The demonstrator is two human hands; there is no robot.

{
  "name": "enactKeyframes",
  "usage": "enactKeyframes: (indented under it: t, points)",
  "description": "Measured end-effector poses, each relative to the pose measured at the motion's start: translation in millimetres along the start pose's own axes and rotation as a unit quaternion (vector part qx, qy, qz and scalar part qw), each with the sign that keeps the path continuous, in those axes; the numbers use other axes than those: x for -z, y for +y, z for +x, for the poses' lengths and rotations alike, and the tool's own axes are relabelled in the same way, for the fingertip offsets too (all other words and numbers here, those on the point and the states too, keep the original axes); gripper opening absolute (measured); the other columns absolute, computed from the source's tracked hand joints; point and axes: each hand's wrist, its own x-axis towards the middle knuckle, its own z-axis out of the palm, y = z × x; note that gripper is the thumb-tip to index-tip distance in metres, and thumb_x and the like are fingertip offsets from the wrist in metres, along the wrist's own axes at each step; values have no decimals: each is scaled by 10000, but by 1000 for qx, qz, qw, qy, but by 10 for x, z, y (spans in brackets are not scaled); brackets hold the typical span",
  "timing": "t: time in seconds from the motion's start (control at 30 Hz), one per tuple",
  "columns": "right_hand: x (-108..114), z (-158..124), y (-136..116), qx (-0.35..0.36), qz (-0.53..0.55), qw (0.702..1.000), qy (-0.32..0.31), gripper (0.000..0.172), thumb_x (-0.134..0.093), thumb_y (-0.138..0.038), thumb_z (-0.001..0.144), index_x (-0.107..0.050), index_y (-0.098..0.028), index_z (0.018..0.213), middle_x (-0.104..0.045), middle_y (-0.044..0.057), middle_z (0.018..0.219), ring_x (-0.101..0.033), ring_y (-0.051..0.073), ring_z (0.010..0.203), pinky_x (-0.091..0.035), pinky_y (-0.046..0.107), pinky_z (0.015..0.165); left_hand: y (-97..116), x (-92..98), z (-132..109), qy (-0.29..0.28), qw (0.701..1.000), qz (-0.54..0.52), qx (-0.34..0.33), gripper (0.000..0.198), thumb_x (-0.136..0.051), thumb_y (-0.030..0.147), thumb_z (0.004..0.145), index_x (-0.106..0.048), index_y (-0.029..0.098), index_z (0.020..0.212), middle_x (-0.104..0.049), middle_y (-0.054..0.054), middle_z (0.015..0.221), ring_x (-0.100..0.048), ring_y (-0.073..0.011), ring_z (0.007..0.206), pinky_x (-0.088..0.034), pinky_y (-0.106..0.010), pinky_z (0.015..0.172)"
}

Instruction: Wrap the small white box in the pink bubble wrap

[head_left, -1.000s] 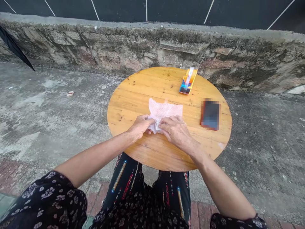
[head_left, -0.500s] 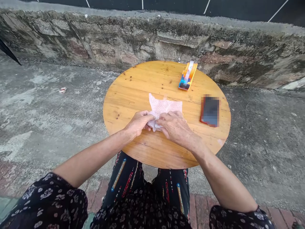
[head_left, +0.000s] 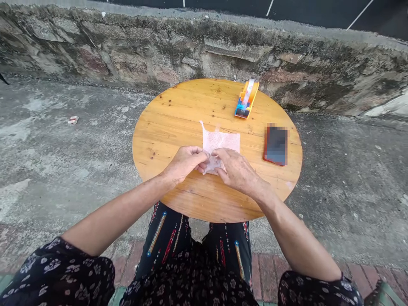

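Observation:
A thin white wet wipe (head_left: 219,140) lies half unfolded in the middle of a round wooden table (head_left: 178,123). My left hand (head_left: 185,162) pinches the wipe's near edge from the left. My right hand (head_left: 237,170) pinches the same edge from the right, fingertips almost touching the left hand's. The far part of the wipe lies flat on the wood, with one corner pointing up and left.
An orange and blue packet (head_left: 245,100) lies at the table's far edge. A phone in a red case (head_left: 276,144) rests on the right side. A rough stone wall (head_left: 204,46) runs behind the table. A scrap of litter (head_left: 73,120) sits on the concrete floor.
Both hands have drawn the wipe's near edge a little toward me and bunched it. The visible sheet looks narrower. The camera has tilted slightly, shifting the table left.

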Motion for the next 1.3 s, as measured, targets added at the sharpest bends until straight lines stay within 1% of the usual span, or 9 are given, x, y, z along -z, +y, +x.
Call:
enactKeyframes:
  t: [0.17, 0.37, 0.57, 0.77, 0.9, 1.07, 1.13, 1.2, 1.3]
  points:
    - [21, -68, 93, 5, 86, 996, 25, 454, -460, -27, 776, -457, -160, 1211, -551, 134, 1250, -641, 197, 1003, -511, 344, 844, -13, -28, -121, 6, 992, 112, -62, 284, -523, 44, 768, -700, 122, 976, -732, -39, 861, -590, -84, 600, -503, -220, 645]
    - [33, -123, 121, 19, 64, 998, 12, 449, -469, 10, 772, -594, -178, 1161, -505, 123, 1344, -546, 240, 1211, -465, 421, 1013, -3, -4, -90, -35, 959, 255, -121, 266, -517, 76, 793, -754, 167, 871, -730, -7, 811, -592, -110, 676, -429, -203, 616]
    - [75, -134, 19, 12, 27, 999, -33, 423, -507, -25, 863, -657, -271, 1172, -505, 81, 1344, -590, 219, 1126, -499, 413, 963, 109, 20, -18, -51, 966, 239, -83, 343, -502, 33, 755, -771, 183, 906, -682, 21, 656, -566, -104, 588, -401, -190, 549]
    - [12, -142, -54, 3, 15, 1000, -4, 317, -519, -86, 928, -668, -269, 1141, -539, 71, 1305, -596, 194, 1103, -506, 360, 947, 239, 8, 38, -103, 960, 257, -48, 296, -515, 45, 767, -777, 167, 829, -557, 37, 459, -471, -88, 422, -331, -191, 451]
    - [-60, -145, -83, -17, -19, 999, 20, 232, -528, -160, 952, -649, -219, 1141, -585, 94, 1253, -609, 205, 1051, -519, 349, 887, 219, 10, 60, -128, 956, 260, -48, 325, -474, 52, 768, -768, 155, 861, -611, 13, 505, -530, -100, 428, -399, -198, 484]
    - [-92, -139, -104, -20, -65, 997, 22, 202, -486, -155, 960, -686, -169, 984, -617, 116, 1217, -622, 215, 994, -517, 341, 817, 129, 38, 104, -160, 954, 248, -59, 325, -472, 83, 783, -754, 151, 930, -637, -14, 571, -571, -121, 494, -435, -210, 510]
    - [-104, -150, -85, -21, -58, 998, 31, 216, -470, -146, 957, -686, -159, 957, -601, 128, 1252, -627, 213, 992, -523, 340, 806, 71, 44, 67, -138, 954, 252, -86, 314, -494, 104, 800, -737, 152, 993, -647, -18, 610, -582, -127, 531, -456, -219, 540]
    - [-121, -163, -61, -19, -44, 998, 39, 211, -477, -141, 949, -687, -155, 937, -582, 137, 1280, -629, 212, 1003, -531, 341, 807, -38, 53, -7, -69, 945, 274, -167, 308, -522, 114, 808, -715, 160, 1044, -679, -35, 731, -613, -141, 651, -494, -234, 634]
    - [-142, -173, -45, -14, -28, 998, 45, 190, -508, -112, 925, -694, -147, 920, -572, 147, 1283, -629, 218, 1030, -544, 350, 826, -297, 73, -122, 50, 883, 336, -324, 277, -516, 134, 846, -694, 161, 1055, -679, -79, 956, -628, -179, 873, -525, -310, 821]
